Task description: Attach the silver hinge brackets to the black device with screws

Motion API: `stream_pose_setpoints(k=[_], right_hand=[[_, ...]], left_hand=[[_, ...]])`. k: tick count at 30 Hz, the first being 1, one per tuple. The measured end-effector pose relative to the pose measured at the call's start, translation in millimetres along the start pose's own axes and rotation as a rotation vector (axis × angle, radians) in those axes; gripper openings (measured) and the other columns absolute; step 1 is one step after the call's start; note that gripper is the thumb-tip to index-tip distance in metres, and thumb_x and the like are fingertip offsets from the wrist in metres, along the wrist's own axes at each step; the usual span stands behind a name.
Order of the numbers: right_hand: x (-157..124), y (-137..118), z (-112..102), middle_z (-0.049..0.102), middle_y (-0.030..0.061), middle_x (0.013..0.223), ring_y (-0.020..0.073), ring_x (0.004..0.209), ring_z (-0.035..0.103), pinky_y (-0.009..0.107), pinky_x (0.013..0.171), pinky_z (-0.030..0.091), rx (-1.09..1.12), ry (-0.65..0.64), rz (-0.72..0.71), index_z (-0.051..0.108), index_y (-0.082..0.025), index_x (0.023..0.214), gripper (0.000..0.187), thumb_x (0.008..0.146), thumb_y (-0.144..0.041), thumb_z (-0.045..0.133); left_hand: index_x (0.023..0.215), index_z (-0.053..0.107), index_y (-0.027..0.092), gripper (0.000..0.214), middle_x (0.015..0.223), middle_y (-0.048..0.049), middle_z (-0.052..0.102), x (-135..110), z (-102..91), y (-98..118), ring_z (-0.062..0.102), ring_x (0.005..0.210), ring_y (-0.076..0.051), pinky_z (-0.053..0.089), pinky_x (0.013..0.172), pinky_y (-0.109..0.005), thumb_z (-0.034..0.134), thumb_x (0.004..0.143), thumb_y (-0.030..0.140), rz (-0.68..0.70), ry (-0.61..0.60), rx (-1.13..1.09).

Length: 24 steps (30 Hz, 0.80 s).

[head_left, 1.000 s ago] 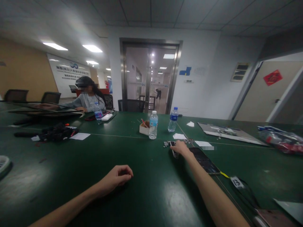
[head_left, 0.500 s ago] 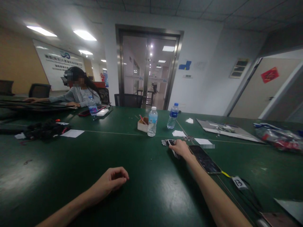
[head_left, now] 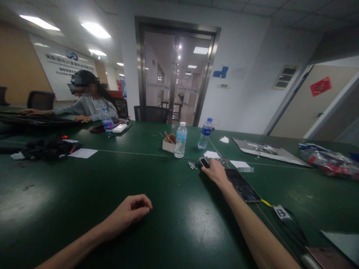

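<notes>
Fingers of the right hand (head_left: 215, 172) are gripping a small silver-edged device (head_left: 204, 162), seen from the head camera, thumb and fingertips drawn in on it! One end is poking out past the fingers, the rest is hiding behind them; whether its underside is touching the green table (head_left: 168, 183), I cannot tell.

Just to its left, small metal parts (head_left: 192, 165) are lying in a little cluster. Behind it a white paper (head_left: 212, 154) is resting flat, and beside the right wrist a large dark-screened phone (head_left: 243, 185) is lying face up, a yellow strap (head_left: 266, 203) trailing from its near end.

Over to the left hand (head_left: 131, 211): it is hovering or resting low at the table, I cannot tell which, its fingers loosely curling, a gap showing between them and the thumb, nothing visible in their hold.

Beyond the hands, a bottle with a light-blue label (head_left: 181, 140) is standing right by a small open box (head_left: 169, 144), and a blue-capped bottle (head_left: 205, 134) is standing farther right. Across at far left, a co-worker (head_left: 95, 99) is sitting at the table.
</notes>
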State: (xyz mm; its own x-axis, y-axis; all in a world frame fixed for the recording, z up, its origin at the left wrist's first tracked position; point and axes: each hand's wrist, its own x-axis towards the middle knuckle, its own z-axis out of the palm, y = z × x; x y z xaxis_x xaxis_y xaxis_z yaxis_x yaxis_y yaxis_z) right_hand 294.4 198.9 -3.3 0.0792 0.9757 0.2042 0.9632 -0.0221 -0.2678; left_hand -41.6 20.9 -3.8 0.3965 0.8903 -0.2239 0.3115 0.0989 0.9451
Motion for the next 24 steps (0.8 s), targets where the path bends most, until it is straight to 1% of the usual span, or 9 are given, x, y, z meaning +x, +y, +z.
stream_pose_setpoints(k=[3, 6, 10, 13, 18, 24], right_hand=[[0, 2, 1, 0.060, 0.0122, 0.099, 0.0246, 0.090, 0.059, 0.029, 0.071, 0.041, -0.033, 0.056, -0.097, 0.053, -0.016, 0.094, 0.027, 0.076, -0.035, 0.057], [1, 5, 5, 0.056, 0.0106, 0.100, 0.0230, 0.088, 0.058, 0.028, 0.071, 0.041, -0.029, 0.080, -0.187, 0.050, -0.017, 0.091, 0.024, 0.073, -0.029, 0.060], [3, 7, 7, 0.053, 0.0086, 0.097, 0.0213, 0.085, 0.056, 0.028, 0.070, 0.041, -0.008, 0.127, -0.249, 0.049, -0.018, 0.091, 0.025, 0.070, -0.024, 0.061], [5, 9, 6, 0.054, 0.0076, 0.096, 0.0207, 0.085, 0.055, 0.028, 0.070, 0.041, 0.012, 0.148, -0.271, 0.049, -0.019, 0.091, 0.027, 0.068, -0.023, 0.062], [10, 16, 5, 0.056, 0.0059, 0.088, 0.0196, 0.080, 0.054, 0.028, 0.069, 0.040, 0.069, 0.113, -0.247, 0.050, -0.018, 0.086, 0.025, 0.068, -0.029, 0.064], [11, 20, 5, 0.056, 0.0065, 0.092, 0.0191, 0.082, 0.054, 0.027, 0.070, 0.039, 0.048, 0.069, -0.259, 0.050, -0.018, 0.089, 0.028, 0.067, -0.027, 0.065]], left_hand=[[0.091, 0.054, 0.018, 0.032, 0.084, 0.0000, 0.049, 0, 0.5, 1, 0.043, 0.069, -0.013, 0.037, 0.060, -0.024, 0.055, 0.079, 0.048, 0.000, -0.003, -0.005], [0.091, 0.055, 0.018, 0.032, 0.083, -0.0001, 0.049, 0, 1.4, 4, 0.043, 0.069, -0.013, 0.037, 0.060, -0.024, 0.055, 0.079, 0.048, -0.007, 0.009, 0.001], [0.091, 0.055, 0.018, 0.030, 0.080, 0.0011, 0.048, 0, 1.7, 5, 0.043, 0.068, -0.012, 0.036, 0.060, -0.024, 0.055, 0.080, 0.046, -0.015, 0.007, 0.007], [0.091, 0.055, 0.018, 0.028, 0.078, 0.0020, 0.048, 1, 1.4, 2, 0.042, 0.065, -0.011, 0.035, 0.057, -0.023, 0.056, 0.081, 0.044, -0.003, 0.007, -0.013], [0.092, 0.056, 0.018, 0.027, 0.078, 0.0020, 0.048, 1, 1.4, -2, 0.041, 0.064, -0.011, 0.034, 0.056, -0.022, 0.056, 0.081, 0.043, 0.010, 0.018, -0.030], [0.090, 0.055, 0.018, 0.031, 0.076, 0.0021, 0.047, -1, 3.9, 4, 0.041, 0.064, -0.011, 0.034, 0.057, -0.022, 0.057, 0.079, 0.047, -0.007, 0.027, -0.011]])
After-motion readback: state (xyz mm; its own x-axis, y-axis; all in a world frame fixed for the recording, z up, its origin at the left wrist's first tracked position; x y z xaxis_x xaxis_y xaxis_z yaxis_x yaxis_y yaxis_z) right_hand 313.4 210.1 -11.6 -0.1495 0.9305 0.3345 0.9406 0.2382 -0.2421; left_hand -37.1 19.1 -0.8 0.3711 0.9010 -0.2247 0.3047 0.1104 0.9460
